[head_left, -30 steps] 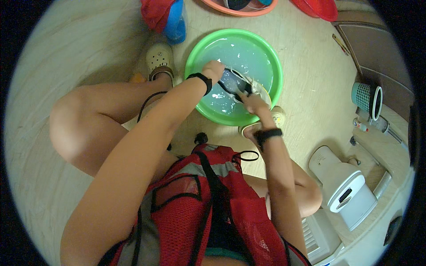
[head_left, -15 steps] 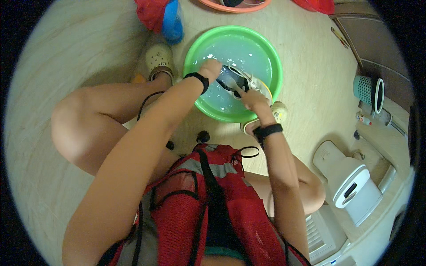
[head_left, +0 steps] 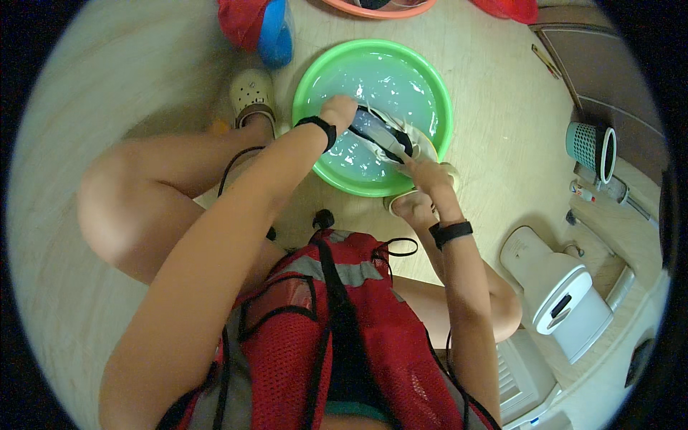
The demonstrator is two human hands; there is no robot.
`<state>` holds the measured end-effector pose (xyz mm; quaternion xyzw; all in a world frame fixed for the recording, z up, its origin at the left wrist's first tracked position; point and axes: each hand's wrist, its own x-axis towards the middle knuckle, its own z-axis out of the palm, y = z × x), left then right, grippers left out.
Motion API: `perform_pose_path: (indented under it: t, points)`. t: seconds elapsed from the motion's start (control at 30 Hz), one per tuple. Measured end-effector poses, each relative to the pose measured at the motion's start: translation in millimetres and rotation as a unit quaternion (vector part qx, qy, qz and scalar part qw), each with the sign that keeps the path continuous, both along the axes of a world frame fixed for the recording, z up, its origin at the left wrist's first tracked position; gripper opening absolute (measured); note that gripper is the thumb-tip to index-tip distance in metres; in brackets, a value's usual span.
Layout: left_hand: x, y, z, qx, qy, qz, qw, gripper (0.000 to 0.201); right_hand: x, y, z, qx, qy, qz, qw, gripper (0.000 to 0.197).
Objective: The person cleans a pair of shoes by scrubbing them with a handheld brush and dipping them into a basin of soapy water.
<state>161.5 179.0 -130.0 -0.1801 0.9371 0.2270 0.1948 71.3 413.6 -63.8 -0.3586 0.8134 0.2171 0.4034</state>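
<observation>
A wide green basin (head_left: pixel 365 190) on the floor holds cloudy, bluish water. In it lies a white shoe with a dark inside (head_left: pixel 423 143), tilted and partly in the water. My left hand (head_left: pixel 338 112) is closed on the heel end of the shoe. A pale brush (head_left: pixel 392 142), its bristles out of sight, reaches into the shoe's opening. My right hand (head_left: pixel 430 175) is closed round its handle end, over the near right rim. Both wrists wear black bands.
My feet, in pale clogs (head_left: pixel 252 93), flank the basin. Beyond it stand an orange basin (head_left: pixel 380 11) and a red and blue item (head_left: pixel 274 39). At right are a teal basket (head_left: pixel 584 143), a small bottle (head_left: pixel 582 190) and a toilet (head_left: pixel 566 294).
My right hand has drawn back right and toward me, pulling the brush partway along the shoe's opening. My left hand keeps its hold on the heel.
</observation>
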Motion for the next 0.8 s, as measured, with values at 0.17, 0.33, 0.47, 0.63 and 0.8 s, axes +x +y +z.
perform_pose_path:
  t: [0.17,0.33,0.47,0.63,0.8]
  points:
    - [2.8,4.0,1.9,-0.014,-0.006,0.016,1.0,0.022,43.9,-84.2,33.4,0.042,0.06,-0.042,0.996,0.046]
    - [8.2,-3.6,-11.3,-0.009,-0.028,0.016,0.999,0.022,27.7,-50.9,72.9,-0.006,0.057,-0.005,0.998,0.034]
    - [-0.5,8.7,8.2,-0.007,-0.021,0.004,1.0,0.021,32.8,-54.7,25.9,0.017,0.076,-0.048,0.996,0.035]
    - [7.2,2.8,-14.5,0.001,0.008,0.046,0.999,0.02,33.6,-82.5,61.8,0.02,0.073,-0.021,0.997,0.034]
    - [8.7,3.7,-1.4,-0.023,-0.004,-0.004,1.0,0.026,16.0,-37.3,39.2,0.002,0.083,-0.013,0.996,0.034]
